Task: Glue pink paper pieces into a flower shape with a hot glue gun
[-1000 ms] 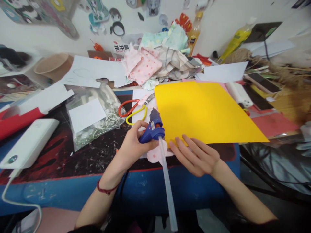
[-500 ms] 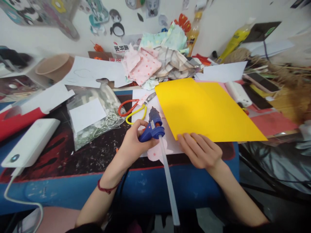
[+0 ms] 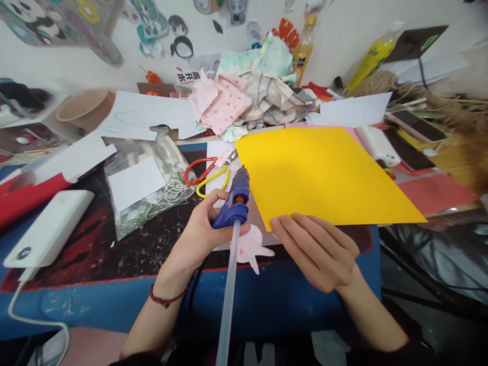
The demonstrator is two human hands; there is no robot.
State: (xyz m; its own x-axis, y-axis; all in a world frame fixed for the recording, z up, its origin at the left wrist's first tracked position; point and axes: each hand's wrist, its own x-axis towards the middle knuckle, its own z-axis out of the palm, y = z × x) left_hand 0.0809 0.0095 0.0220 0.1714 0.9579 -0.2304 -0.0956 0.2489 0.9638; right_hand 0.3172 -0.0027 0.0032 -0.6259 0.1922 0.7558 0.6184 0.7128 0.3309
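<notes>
My left hand (image 3: 204, 231) is closed round the handle of a blue hot glue gun (image 3: 235, 201), its nozzle pointing away from me. A long translucent glue stick (image 3: 229, 300) runs from the gun's rear towards me. At the near left corner of a sheet of yellow paper (image 3: 316, 175), my right hand (image 3: 320, 249) grips the edge, fingers on top and thumb hidden. Below the gun lies a pink rabbit-shaped cutout (image 3: 249, 246), partly covered by my left hand. Scissors (image 3: 208, 175) with one red and one yellow handle lie beyond my left hand.
A clear plastic bag (image 3: 147, 183) with a white card on it and a white power bank (image 3: 49, 229) with a cable are on the left. Crumpled fabric pieces (image 3: 224, 104) are piled at the back. A phone (image 3: 417, 126) lies at the right.
My right hand has shifted slightly right and down, and the paper's left side has moved left and down. The glue stick's near end has swung left, and more of the pink cutout shows.
</notes>
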